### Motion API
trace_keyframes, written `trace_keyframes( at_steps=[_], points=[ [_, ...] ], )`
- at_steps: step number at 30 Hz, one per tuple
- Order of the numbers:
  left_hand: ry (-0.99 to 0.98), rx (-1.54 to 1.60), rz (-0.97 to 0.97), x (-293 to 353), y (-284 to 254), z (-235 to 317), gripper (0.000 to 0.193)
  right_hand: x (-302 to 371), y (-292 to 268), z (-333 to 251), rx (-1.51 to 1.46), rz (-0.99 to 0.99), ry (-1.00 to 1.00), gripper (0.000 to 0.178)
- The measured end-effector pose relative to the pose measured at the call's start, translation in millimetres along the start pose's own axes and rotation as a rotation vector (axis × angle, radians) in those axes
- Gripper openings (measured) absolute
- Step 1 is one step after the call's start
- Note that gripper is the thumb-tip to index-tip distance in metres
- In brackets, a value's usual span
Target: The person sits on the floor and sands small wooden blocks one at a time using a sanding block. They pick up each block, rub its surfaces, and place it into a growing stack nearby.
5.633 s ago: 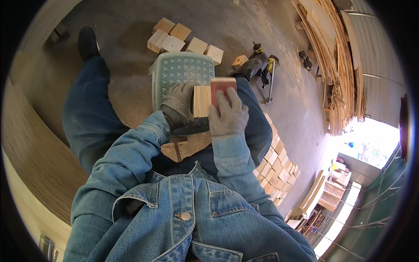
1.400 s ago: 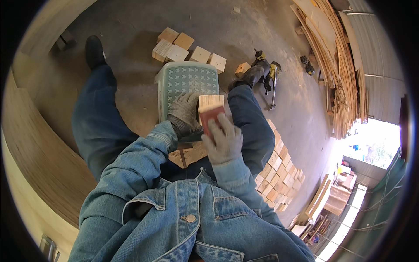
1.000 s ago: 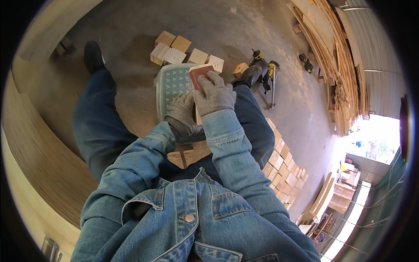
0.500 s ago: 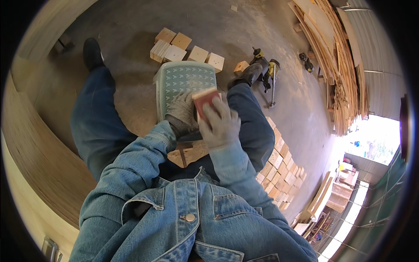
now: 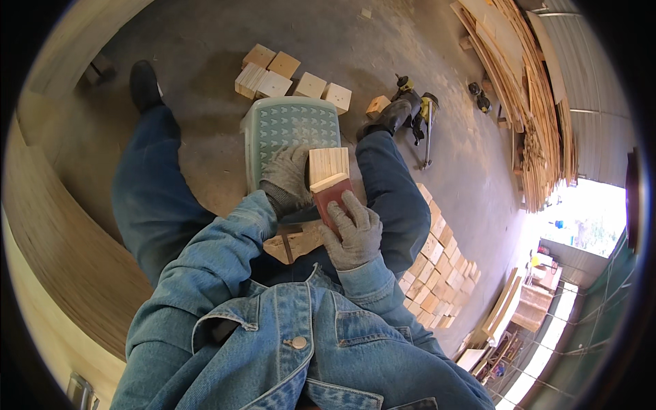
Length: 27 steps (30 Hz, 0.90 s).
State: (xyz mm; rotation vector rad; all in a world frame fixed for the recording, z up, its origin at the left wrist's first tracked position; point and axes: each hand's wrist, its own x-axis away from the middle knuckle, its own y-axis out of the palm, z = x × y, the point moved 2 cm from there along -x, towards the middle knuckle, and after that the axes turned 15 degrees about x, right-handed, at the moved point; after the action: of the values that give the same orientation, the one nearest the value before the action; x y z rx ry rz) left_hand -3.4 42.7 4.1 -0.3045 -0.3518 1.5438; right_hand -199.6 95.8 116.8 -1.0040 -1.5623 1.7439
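Note:
On the near part of a pale green plastic stool [image 5: 290, 117], my gloved left hand [image 5: 286, 176] is closed on the left side of a pale laminated wooden block [image 5: 329, 161]. My right hand [image 5: 356, 236], also gloved, grips a sanding block [image 5: 333, 198]: a piece of wood wrapped in reddish-brown sandpaper. Its far end rests against or just over the near edge of the wooden block. Part of the left fingers is hidden behind the block.
Several wooden blocks [image 5: 311, 85] lie on the floor beyond the stool. Yellow-black power tools [image 5: 427, 109] lie past my right foot. Stacked blocks [image 5: 437, 263] stand beside my right leg, and long boards [image 5: 509, 75] lean along the right. A curved-looking wooden panel [image 5: 61, 239] is at left.
My right hand has drawn the sanding block back toward me, uncovering the top of the wooden block. The left hand stays in place on the block.

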Motion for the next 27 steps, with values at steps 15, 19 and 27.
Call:
trace_keyframes(
  at_steps=[15, 19, 27],
  points=[
    [-0.077, -0.057, -0.057, 2, -4, 3, 0.107, -59, 24, 29, 0.04, 0.009, 0.155, 0.054],
    [-0.128, -0.076, -0.123, -3, -3, 6, 0.11, 1, 3, 21, 0.058, 0.013, 0.078, 0.055],
    [-0.052, -0.024, -0.06, -3, -4, 2, 0.107, -106, 32, 38, 0.035, 0.045, 0.16, 0.049]
  ],
)
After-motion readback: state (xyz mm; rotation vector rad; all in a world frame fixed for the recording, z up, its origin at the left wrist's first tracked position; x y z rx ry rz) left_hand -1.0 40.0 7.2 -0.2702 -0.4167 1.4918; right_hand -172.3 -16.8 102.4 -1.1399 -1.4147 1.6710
